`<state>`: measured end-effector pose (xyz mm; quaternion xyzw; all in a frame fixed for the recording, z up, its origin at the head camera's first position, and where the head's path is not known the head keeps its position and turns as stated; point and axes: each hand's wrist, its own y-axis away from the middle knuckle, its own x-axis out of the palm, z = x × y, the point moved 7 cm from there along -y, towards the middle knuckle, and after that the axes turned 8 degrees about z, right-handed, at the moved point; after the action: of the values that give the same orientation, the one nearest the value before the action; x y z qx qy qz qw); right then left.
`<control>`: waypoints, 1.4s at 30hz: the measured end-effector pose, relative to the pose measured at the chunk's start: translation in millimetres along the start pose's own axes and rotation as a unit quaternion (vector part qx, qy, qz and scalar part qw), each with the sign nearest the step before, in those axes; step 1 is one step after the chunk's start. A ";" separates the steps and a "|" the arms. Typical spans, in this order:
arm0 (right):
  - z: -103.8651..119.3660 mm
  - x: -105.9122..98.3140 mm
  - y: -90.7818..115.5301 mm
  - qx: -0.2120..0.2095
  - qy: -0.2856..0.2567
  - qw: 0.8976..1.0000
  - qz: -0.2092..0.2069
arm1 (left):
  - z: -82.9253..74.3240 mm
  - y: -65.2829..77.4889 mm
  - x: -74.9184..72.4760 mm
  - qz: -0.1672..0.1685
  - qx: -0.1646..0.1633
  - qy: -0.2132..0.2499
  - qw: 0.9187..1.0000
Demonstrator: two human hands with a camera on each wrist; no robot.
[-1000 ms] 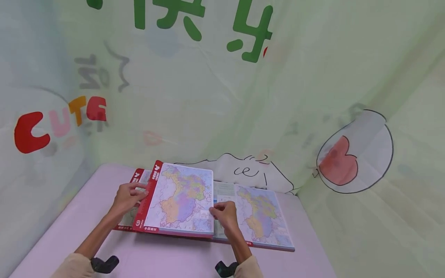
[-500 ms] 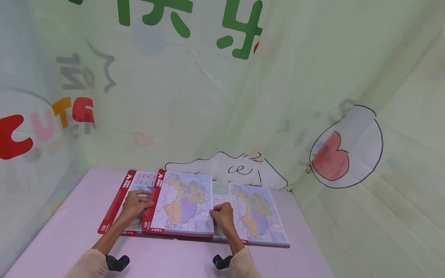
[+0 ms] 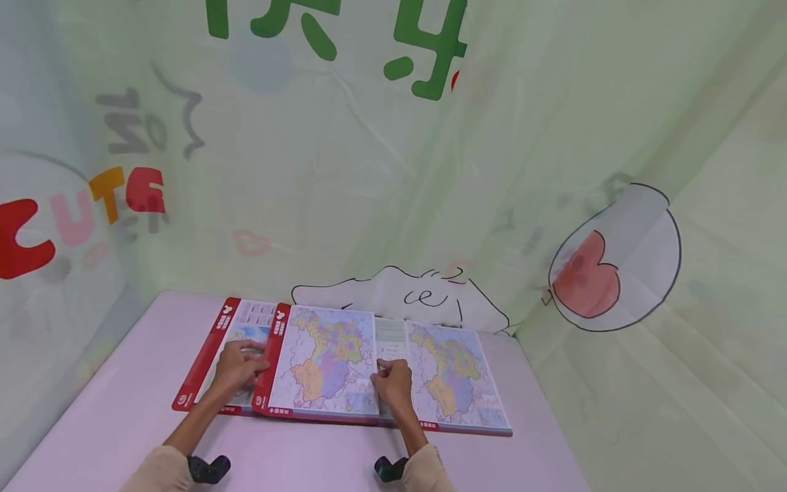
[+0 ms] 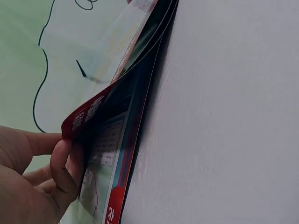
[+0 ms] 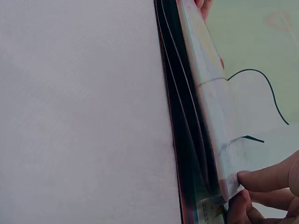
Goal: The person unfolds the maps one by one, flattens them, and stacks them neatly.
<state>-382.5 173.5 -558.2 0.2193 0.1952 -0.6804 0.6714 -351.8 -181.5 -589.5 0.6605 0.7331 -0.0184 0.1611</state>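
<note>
A map sheet (image 3: 326,362) with a red left border lies over other map sheets, its edges raised in the wrist views. Its red edge is pinched between the thumb and fingers of my left hand (image 3: 238,365), seen close in the left wrist view (image 4: 32,172). On the opposite edge, my right hand (image 3: 395,383) pinches the sheet between thumb and fingers, as the right wrist view also shows. Underneath, a second red-bordered sheet (image 3: 205,359) shows at the left. Another colored map (image 3: 455,376) shows at the right. Most of the lower layers are hidden.
All the sheets lie on a pale pink table (image 3: 295,458). Behind and beside it hangs a pale green curtain (image 3: 277,191) with printed letters and drawings, close to the far edges of the sheets. Black wrist devices (image 3: 209,469) sit on both forearms.
The held map sheet has come down lower over the other sheets. More of the lower red-bordered sheet shows at the left. Both hands keep their hold; the head view has shifted slightly.
</note>
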 end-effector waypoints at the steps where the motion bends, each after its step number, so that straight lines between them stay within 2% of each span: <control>1: -0.1 -0.4 -0.2 0.005 0.000 1.000 0.003 | -0.8 0.7 0.1 0.000 -0.002 -0.002 1.000; 4: -2.9 -0.9 -4.4 0.012 -0.024 0.999 0.034 | -3.4 1.3 -1.3 -0.006 -0.003 -0.013 1.000; 6: -4.8 -1.1 -9.8 -0.009 -0.061 0.995 0.075 | -5.8 1.0 -2.3 -0.008 0.005 -0.018 1.000; 9: -10.0 -1.8 -17.0 -0.025 -0.144 0.978 0.151 | -8.9 -0.1 -3.2 -0.007 0.016 -0.021 1.000; 11: -12.9 -3.2 -19.8 -0.029 -0.178 0.965 0.191 | -8.8 -1.1 -3.1 -0.004 0.015 -0.019 1.000; 13: -16.0 -4.5 -21.2 -0.016 -0.196 0.957 0.214 | -8.2 -1.7 -2.5 -0.001 0.012 -0.020 1.000; 15: -16.9 -5.5 -21.3 -0.006 -0.200 0.954 0.224 | -6.2 -2.6 -2.2 0.000 0.008 -0.023 1.000; 20: -16.8 -7.3 -21.1 0.015 -0.207 0.955 0.213 | -4.0 -3.4 -1.3 -0.001 0.011 -0.028 1.000; 29: -10.9 -18.0 -22.4 0.013 -0.176 0.969 0.172 | -7.2 -3.4 -1.8 0.005 0.029 -0.035 0.999; 35: -6.2 -32.1 -21.1 0.004 -0.153 0.977 0.146 | -10.7 1.9 -12.7 -0.008 0.045 -0.053 0.998; 42: -5.9 -52.3 -21.7 0.018 -0.119 0.985 0.123 | -10.7 6.4 -33.2 -0.016 0.059 -0.097 0.993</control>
<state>-403.8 220.6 -534.4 0.1714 0.0731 -0.6174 0.7642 -345.3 -210.1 -569.5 0.6523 0.7218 -0.1284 0.1923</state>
